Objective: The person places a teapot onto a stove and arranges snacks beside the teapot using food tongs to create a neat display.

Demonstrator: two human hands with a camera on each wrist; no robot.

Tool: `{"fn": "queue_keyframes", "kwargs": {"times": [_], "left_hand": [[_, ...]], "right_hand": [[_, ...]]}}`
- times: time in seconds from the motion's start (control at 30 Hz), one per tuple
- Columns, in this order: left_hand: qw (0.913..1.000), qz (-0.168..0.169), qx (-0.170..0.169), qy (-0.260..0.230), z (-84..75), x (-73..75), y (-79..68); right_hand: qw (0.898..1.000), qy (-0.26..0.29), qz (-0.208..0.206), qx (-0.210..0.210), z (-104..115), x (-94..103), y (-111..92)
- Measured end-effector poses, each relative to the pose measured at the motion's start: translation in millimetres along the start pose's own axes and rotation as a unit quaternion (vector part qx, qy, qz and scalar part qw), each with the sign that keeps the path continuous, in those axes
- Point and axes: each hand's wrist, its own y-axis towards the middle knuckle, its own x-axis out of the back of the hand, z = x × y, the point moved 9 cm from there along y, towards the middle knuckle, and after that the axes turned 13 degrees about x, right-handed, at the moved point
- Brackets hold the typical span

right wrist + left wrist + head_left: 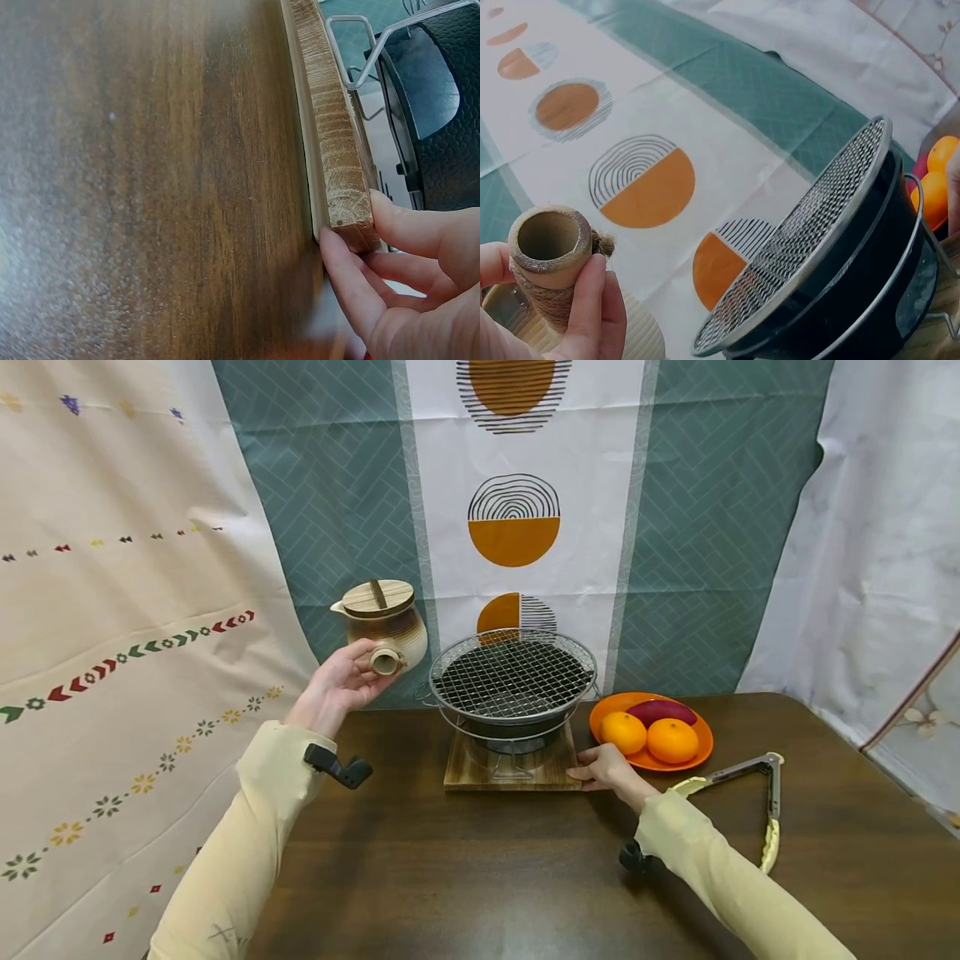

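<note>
My left hand (347, 681) grips the hollow side handle (551, 247) of a brown and cream clay teapot (408, 639), holding it up left of the grill. A wooden lid (378, 597) with a dark bar sits on the pot. Twine wraps the handle. On the table, a round tabletop grill (513, 681) with a wire mesh top rests in a wire stand on a square wooden board (465, 768). My right hand (606, 768) pinches the board's front right corner, thumb on top and fingers at the side and below, as the right wrist view shows.
Just right of the board, an orange plate (705, 743) bears two oranges (672, 741) and a purple sweet potato (662, 711). Opened tongs (772, 793) with pale yellow tips lie beyond my right forearm. Patterned cloth (690, 527) hangs behind the table (465, 877).
</note>
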Motion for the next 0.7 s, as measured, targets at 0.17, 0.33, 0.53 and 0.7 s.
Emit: {"fn": "queue_keyframes", "kwargs": {"times": [0.17, 0.33, 0.53, 0.7], "left_hand": [[0.9999, 0.009, 0.003, 0.008, 4.4, -12.6, 6.9], [0.9995, 0.019, 0.006, 0.024, 8.8, -23.2, 11.8], [0.9991, 0.018, 0.006, 0.037, 11.3, -30.5, 18.1], [0.9982, 0.021, 0.010, 0.055, 13.9, -36.8, 23.3]], "right_hand": [[1.000, -0.002, 0.002, 0.002, 0.7, 1.1, 0.4], [1.000, 0.000, 0.000, 0.002, -0.5, 0.5, 1.0], [1.000, 0.009, 0.001, 0.002, -0.7, 0.4, 0.9], [1.000, 0.008, -0.001, 0.005, -1.2, 1.1, 1.7]]}}
